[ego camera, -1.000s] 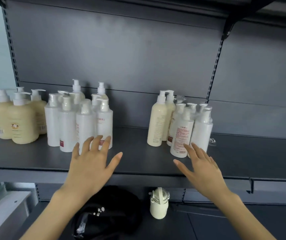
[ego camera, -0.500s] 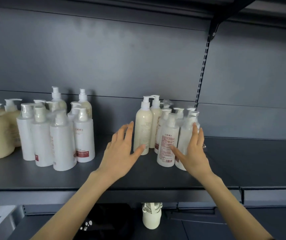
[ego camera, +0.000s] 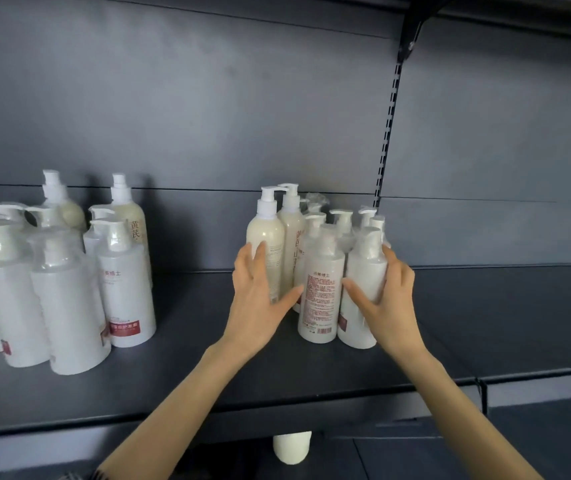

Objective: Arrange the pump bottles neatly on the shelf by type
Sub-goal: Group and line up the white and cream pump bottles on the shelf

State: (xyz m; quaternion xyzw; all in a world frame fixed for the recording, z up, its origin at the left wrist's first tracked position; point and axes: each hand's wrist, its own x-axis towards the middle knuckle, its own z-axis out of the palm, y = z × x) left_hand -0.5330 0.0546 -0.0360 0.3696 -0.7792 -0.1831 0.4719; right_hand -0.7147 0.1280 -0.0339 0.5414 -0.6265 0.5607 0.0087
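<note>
On the dark shelf (ego camera: pixel 208 368) stands a right cluster of pump bottles: two tall cream bottles (ego camera: pixel 270 233) at its left, and several white bottles, one with a red-printed label (ego camera: pixel 322 292) in front. My left hand (ego camera: pixel 260 306) presses its straight fingers on the front cream bottle's left side, thumb reaching toward the labelled one. On the cluster's other side, my right hand (ego camera: pixel 391 306) lies flat against the outermost white bottle (ego camera: pixel 363 268), thumb across its front. A second group of white bottles (ego camera: pixel 69 306) stands at the left, with two cream bottles (ego camera: pixel 131 216) behind it.
The shelf's back panel and a slotted upright (ego camera: pixel 386 133) rise behind the bottles. Bare shelf shows between the two groups and to the right of the cluster. A white container (ego camera: pixel 291 448) sits on the level below, under the shelf edge.
Both hands have moved up and forward from the shelf's front to either side of the right cluster and now touch its bottles. The view has shifted right and closer.
</note>
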